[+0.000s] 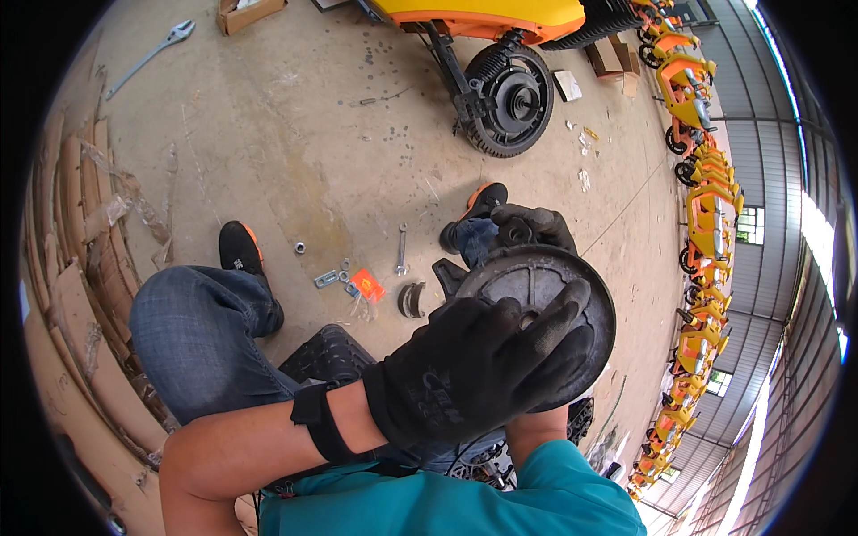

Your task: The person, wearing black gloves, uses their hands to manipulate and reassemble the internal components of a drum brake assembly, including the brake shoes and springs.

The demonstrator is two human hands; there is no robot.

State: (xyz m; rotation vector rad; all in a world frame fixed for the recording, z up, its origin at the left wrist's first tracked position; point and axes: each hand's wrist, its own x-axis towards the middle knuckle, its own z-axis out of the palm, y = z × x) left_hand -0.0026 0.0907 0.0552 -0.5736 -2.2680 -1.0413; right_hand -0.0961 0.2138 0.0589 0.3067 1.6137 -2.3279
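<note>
In front of me a round dark metal brake plate (529,275), with a raised rim and a lug at its left, is held up tilted. My right hand (547,225), in a black glove, grips its far edge from behind; most of that hand is hidden by the plate. My gloved left hand (478,362) lies across the near face, its fingers stretched and apart near the centre hole. A pair of curved brake shoes (411,300) rests on the floor just left of the plate. Beyond them lies a combination wrench (402,250).
Small metal parts (332,277), a nut (299,247) and an orange packet (367,285) lie between my feet. Ahead stands a yellow-orange vehicle (483,16) with an exposed wheel (508,103). An adjustable wrench (152,58) lies far left, flattened cardboard (85,330) nearer. Similar vehicles (706,223) line the right.
</note>
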